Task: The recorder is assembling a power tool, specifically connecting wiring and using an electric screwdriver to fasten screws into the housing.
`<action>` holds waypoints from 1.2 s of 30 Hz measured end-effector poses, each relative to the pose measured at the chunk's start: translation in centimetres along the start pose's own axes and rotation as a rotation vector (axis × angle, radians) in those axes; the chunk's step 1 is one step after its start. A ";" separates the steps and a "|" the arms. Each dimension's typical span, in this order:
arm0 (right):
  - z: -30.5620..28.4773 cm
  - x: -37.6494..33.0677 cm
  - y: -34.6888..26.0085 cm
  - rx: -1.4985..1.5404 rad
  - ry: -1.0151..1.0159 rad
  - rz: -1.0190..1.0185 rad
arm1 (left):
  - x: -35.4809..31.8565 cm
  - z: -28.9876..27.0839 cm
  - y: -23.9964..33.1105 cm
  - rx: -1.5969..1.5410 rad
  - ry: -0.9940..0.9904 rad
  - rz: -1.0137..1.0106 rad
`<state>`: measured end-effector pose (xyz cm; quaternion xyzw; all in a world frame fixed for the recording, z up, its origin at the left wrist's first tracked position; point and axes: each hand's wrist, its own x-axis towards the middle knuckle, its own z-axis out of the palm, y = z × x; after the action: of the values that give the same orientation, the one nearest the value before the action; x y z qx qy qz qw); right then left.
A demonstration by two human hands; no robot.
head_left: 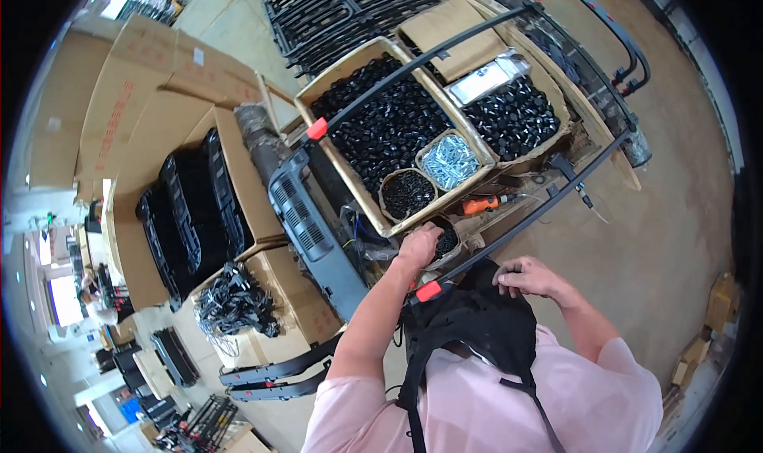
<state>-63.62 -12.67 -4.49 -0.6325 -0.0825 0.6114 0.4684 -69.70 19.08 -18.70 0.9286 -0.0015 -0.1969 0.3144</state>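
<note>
My left hand [421,245] reaches over the rim of a small round tub [447,240] of tiny black parts. Its fingers are bent together at the tub's edge, and their tips are partly hidden. In front of my black apron [470,314] hovers my right hand [524,278], with thumb and curled fingers drawn close together; whatever they may hold is too small to see. A long black frame [520,229] with red end caps [428,292] lies across the bench between me and the tubs, passing just beyond my right hand.
Beyond the tub stands a large wooden tray [381,127] of black caps, holding smaller tubs of silver screws [450,162] and black screws [408,194]. An orange-handled tool [480,205] lies nearby. At left are a grey panel [306,214], a cable bundle [238,300] and a carton [127,230].
</note>
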 end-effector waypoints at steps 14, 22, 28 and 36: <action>-2.5 21.2 12.6 0.412 0.568 0.024 | 3.8 3.1 -1.7 0.346 -0.321 0.019; -2.0 29.2 8.7 1.076 0.922 0.182 | 4.5 3.0 -3.7 -0.068 -0.389 -0.190; -2.9 29.7 9.0 1.105 1.126 0.022 | 5.4 2.8 -3.7 -0.731 -0.364 -0.655; -8.0 22.3 9.2 1.421 0.447 -0.042 | 5.8 2.3 -3.6 -1.079 -0.437 -0.730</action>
<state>-55.79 -6.54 -27.92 -0.2849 0.4178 0.3653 0.7815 -65.61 19.89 -24.63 0.5224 0.3462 -0.4462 0.6389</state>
